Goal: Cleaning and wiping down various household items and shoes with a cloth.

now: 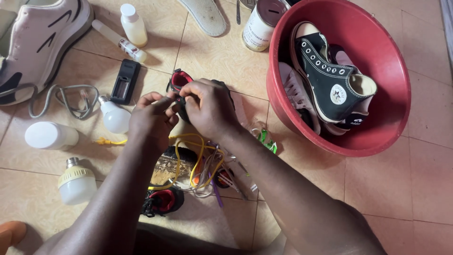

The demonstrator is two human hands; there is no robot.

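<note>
- Head view, taken left to right with the red plastic basin point(377, 137) as the landmark.
- Farthest left of the basin, a white sneaker point(40, 38) lies sole-edge outward, with a grey cable point(61, 99) coiled below it.
- A white jar point(49, 135) and a lamp bulb with a cream collar point(75, 182) lie far left of the basin, low in view; a second white bulb point(113, 117) lies nearer.
- A small black device point(125, 81), a slim white tube point(120, 42) and a white bottle point(133, 24) lie left of the basin, higher up.
- The left hand point(152, 118) is curled, fingertips pinched against a small black-and-red shoe point(181, 82), left of the basin.
- The right hand point(210, 107) is closed over the same shoe, fingers bent around its upper, just left of the basin.
- Yellow laces and loose cords point(198, 163) lie tangled below the hands, beside another red-and-black shoe point(163, 200).
- A tin can point(262, 23) stands touching the basin's left rim.
- Inside the basin lie a black high-top sneaker point(330, 75) and a pale pink shoe point(295, 89).
</note>
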